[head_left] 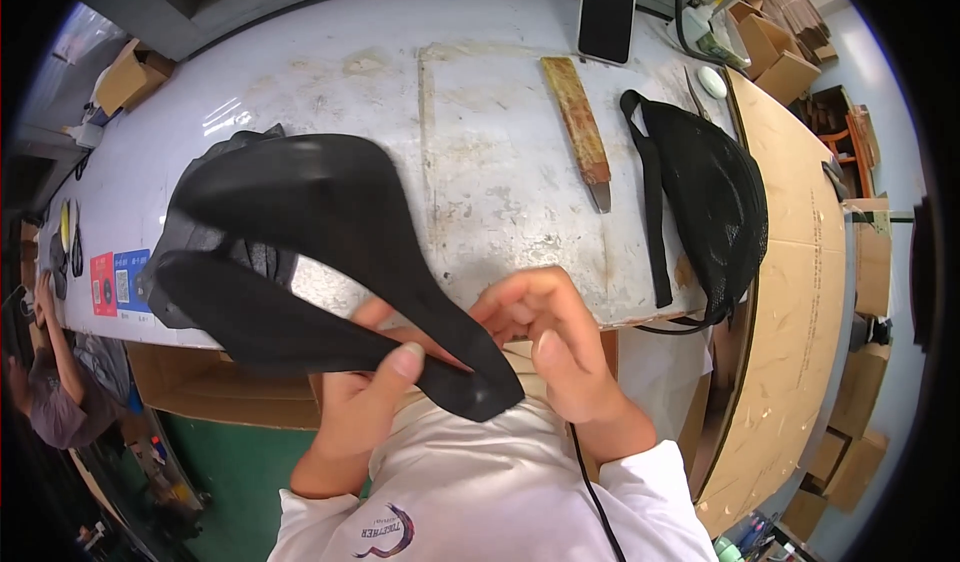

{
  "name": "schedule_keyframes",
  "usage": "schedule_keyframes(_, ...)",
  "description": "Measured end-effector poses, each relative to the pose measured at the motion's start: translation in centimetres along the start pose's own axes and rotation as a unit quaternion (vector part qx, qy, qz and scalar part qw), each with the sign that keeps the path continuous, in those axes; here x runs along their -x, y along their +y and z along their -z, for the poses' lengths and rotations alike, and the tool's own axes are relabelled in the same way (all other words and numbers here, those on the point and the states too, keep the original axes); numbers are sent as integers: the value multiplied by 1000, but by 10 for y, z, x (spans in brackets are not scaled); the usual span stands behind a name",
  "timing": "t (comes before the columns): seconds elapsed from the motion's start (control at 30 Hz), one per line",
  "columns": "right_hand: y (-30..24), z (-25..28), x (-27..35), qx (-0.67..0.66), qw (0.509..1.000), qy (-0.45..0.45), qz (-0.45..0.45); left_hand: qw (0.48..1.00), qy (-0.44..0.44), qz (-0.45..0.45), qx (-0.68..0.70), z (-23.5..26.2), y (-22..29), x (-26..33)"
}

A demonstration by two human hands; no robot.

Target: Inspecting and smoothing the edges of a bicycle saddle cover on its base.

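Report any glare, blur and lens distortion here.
In the head view, glare streaks the white tabletop at upper left; the black fabric piece looks blurred toward its left end; the cardboard panel at right bows near the picture's rim.

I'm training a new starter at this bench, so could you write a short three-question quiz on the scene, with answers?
1. Which of the person's hands has its thumb laid on the looped black fabric piece?
2. Fill in the blank: the worn flat tool lies to the ____ of the black mesh bag, from the person's side.
3. True or false: the screen of the phone at the far side of the bench is dark.

Key:
1. The left hand.
2. Left.
3. True.
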State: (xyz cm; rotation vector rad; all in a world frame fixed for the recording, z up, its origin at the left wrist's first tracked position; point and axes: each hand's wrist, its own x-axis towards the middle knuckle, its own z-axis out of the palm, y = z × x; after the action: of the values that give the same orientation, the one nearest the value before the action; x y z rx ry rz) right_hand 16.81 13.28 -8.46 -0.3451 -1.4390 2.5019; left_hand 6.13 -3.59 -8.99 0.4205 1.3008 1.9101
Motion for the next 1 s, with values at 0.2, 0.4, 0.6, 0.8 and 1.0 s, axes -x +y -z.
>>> schedule_keyframes(0.2, 1, 2, 3, 293, 945, -89, 113, 984, 83, -131, -87, -4, 2, -2)
schedule_keyframes(0.4, 5, -10, 0, 277, 958, 38, 70, 948, -24, -130, -290, 2, 9, 10)
schedule_keyframes(0.6, 17, 1, 8, 285, 957, 40, 41, 977, 27, -81, -198, -9, 10, 23)
schedule_keyframes(0.8, 14, -14, 11, 102, 992, 39, 62, 993, 117, -17, 10, -19, 16, 18)
schedule_keyframes(1.0, -2, -7, 12, -23, 999, -23, 19, 989, 51, 49, 131, -5, 8, 12)
